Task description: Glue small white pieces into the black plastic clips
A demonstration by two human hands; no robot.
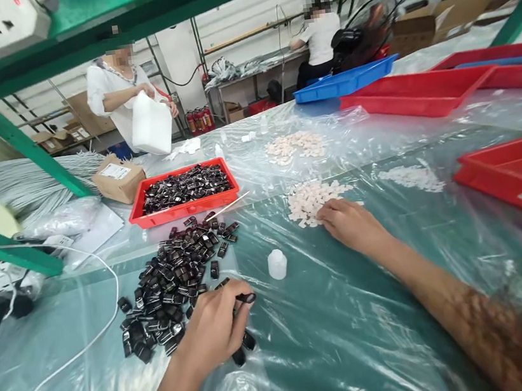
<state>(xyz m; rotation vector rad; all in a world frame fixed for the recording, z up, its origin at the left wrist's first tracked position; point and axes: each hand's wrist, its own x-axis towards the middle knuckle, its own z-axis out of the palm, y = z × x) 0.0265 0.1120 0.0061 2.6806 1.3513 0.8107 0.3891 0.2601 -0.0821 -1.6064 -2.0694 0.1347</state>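
The left hand (213, 327) pinches a small black part (247, 298) between its fingertips, at the near edge of the black pile (176, 283) on the plastic-covered worktop (338, 339). The right hand (348, 222) lies loosely curled, fingertips touching the white pile (307, 201). A small white bottle (277, 264) stands between the hands. Behind the black pile sits a red tray (184, 209) of more parts.

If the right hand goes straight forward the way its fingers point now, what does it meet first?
The right hand points up-left, fingertips already at the nearer pile of small pale pieces. That pile comes first; the farther pale pile probably lies beyond it.
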